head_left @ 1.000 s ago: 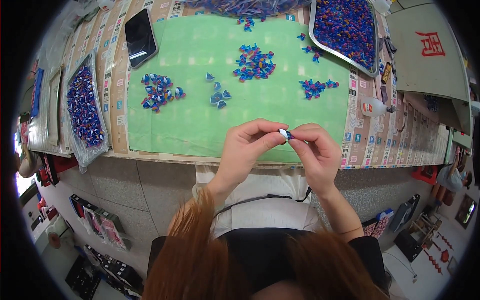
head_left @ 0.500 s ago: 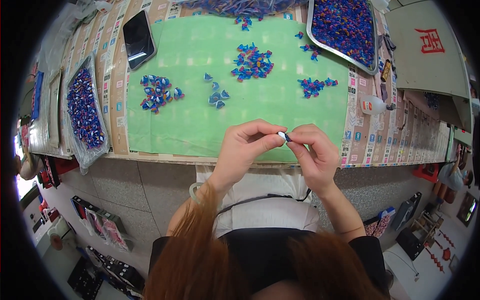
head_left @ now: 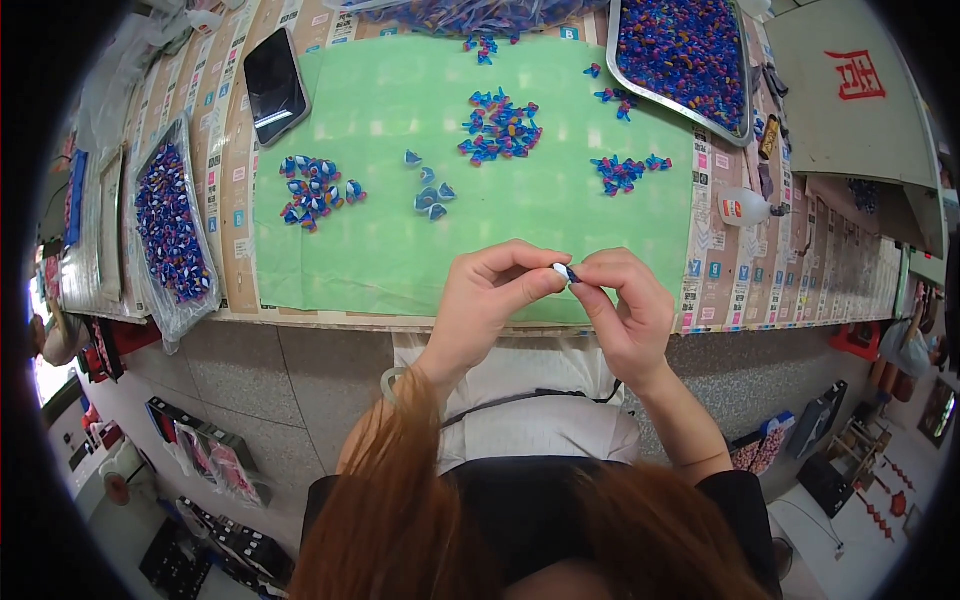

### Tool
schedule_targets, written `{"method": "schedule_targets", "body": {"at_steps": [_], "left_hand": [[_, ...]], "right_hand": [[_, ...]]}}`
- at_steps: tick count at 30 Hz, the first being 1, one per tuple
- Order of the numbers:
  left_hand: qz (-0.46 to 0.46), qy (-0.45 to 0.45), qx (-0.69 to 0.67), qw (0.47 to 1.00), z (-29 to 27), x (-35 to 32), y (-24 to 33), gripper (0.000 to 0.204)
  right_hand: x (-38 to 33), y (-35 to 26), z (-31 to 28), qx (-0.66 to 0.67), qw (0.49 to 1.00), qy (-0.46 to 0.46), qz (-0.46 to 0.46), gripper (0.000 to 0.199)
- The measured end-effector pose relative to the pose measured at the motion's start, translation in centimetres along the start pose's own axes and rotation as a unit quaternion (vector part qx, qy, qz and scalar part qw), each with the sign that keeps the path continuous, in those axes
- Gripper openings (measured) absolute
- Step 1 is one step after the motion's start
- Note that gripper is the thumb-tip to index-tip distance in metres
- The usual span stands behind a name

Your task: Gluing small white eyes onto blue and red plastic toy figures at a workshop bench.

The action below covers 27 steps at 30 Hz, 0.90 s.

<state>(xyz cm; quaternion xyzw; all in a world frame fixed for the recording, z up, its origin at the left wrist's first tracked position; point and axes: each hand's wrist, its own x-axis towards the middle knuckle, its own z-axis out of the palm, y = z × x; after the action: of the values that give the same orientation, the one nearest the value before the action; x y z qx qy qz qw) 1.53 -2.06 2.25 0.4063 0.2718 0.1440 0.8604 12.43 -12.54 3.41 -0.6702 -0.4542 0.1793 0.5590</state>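
My left hand [head_left: 490, 300] and my right hand [head_left: 625, 310] meet above the near edge of a green mat [head_left: 400, 240]. Together their fingertips pinch one small blue and white piece [head_left: 564, 271]. On the mat lie loose heaps of similar small blue pieces: one at the left [head_left: 315, 192], a few in the middle [head_left: 430, 193], a larger heap further back [head_left: 500, 128] and one at the right [head_left: 622, 172].
A metal tray [head_left: 745, 95] full of blue pieces stands at the back right. A clear bag of pieces [head_left: 172, 230] lies at the left. A dark phone [head_left: 274, 85] rests beside the mat, and a small white bottle [head_left: 745, 209] lies at the right.
Both hands stay together on the small piece with only slight finger movement. The heaps on the mat have not moved.
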Motion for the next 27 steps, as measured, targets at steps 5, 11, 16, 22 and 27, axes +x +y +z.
{"method": "schedule_targets", "body": {"at_steps": [5, 11, 16, 22, 27], "left_hand": [[-0.011, -0.005, -0.078, 0.997, 0.1, 0.0, -0.5, 0.017], [0.020, 0.000, -0.105, 0.994, 0.1, 0.0, 0.6, 0.017], [-0.052, -0.014, -0.250, 0.967, -0.9, 0.2, 0.2, 0.013], [-0.096, -0.030, -0.325, 0.940, -1.1, 0.3, -0.3, 0.012], [-0.099, 0.016, -0.289, 0.952, -1.5, 0.7, 0.0, 0.019]], "right_hand": [[0.4, -0.3, -0.9, -0.075, 0.997, -0.010, -0.033, 0.027], [-0.1, 3.6, -7.3, -0.055, 0.927, 0.367, -0.060, 0.043], [0.0, 8.8, -10.7, -0.131, 0.924, 0.343, 0.112, 0.040], [0.4, 9.9, -11.5, 0.043, 0.926, 0.336, 0.165, 0.031], [0.3, 3.7, -9.2, 0.286, 0.900, 0.270, 0.187, 0.027]]}}
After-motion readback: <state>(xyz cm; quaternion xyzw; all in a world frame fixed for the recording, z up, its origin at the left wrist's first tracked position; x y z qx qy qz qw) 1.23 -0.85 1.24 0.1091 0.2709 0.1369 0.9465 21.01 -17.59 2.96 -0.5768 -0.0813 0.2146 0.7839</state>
